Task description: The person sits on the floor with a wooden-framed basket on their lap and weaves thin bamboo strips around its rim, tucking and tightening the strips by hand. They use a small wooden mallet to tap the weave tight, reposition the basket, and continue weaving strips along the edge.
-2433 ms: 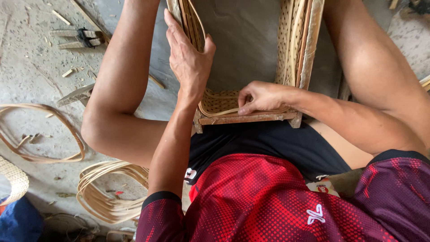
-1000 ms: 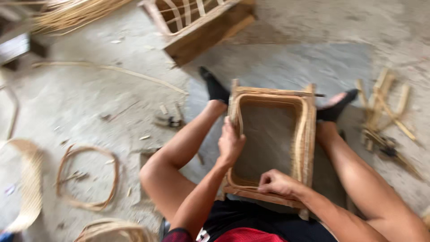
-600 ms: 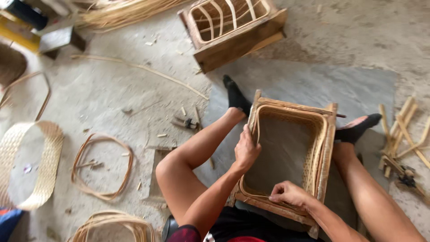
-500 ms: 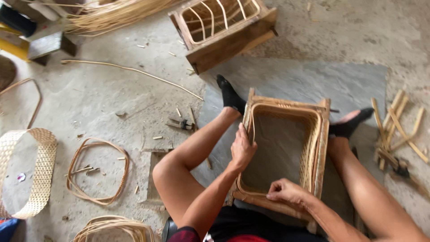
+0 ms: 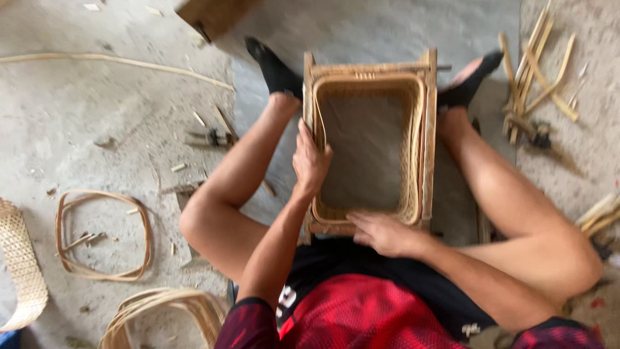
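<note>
The left hand (image 5: 311, 161) grips the left rim of a rectangular woven basket (image 5: 368, 145), fingers curled over its edge, while the right hand (image 5: 382, 232) lies flat, fingers spread, on the near rim. The basket sits between the seated person's legs on a dusty concrete floor (image 5: 97, 116). Left of the hands lie bent cane hoops (image 5: 103, 236); beyond the right hand, a scatter of cane sticks (image 5: 536, 71). A small tool (image 5: 210, 137) past the left knee is too blurred to identify. A wooden crate (image 5: 216, 14) is cut off at the top.
</note>
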The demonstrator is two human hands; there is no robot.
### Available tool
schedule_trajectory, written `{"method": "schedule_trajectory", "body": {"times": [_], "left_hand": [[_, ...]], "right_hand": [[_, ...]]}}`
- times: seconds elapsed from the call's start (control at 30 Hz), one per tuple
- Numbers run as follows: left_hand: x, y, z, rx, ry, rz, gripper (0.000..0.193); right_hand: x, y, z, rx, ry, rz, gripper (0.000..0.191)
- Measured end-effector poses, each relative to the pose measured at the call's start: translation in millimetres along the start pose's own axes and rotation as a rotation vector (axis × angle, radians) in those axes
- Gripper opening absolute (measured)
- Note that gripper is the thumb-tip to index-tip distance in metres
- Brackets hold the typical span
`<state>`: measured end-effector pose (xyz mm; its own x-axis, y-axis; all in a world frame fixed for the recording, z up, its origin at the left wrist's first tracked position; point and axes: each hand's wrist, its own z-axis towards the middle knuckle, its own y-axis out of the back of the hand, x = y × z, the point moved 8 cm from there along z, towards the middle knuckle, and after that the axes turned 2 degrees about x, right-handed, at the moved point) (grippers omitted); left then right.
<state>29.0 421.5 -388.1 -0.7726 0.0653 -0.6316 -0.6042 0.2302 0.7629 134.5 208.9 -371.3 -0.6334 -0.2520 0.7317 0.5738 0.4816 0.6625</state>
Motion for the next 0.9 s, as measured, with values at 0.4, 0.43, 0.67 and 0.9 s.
{"method": "schedule_trajectory", "body": {"times": [0.4,0.43,0.67,0.9], "left_hand": [[-27.0,26.3,-27.4,-0.007,-0.102,-0.128,0.087],[-29.2,25.8,-28.1,0.034,-0.045,-0.136,0.085],[-58.2,36.4,-31.8,0.018,-0.036,-0.067,0.080],[-34.7,21.8,-33.7,0.013,-0.175,-0.062,0.078]], "right_hand": [[-36.8,-15.8,-12.1,0.167,-0.413,0.505,0.032],[-33.3,-17.7,-12.0,0.164,-0.436,0.539,0.032],[-37.6,-20.9,-17.1,0.122,-0.492,0.568,0.029],[-33.3,-23.5,-14.9,-0.164,-0.192,0.476,0.026]]}}
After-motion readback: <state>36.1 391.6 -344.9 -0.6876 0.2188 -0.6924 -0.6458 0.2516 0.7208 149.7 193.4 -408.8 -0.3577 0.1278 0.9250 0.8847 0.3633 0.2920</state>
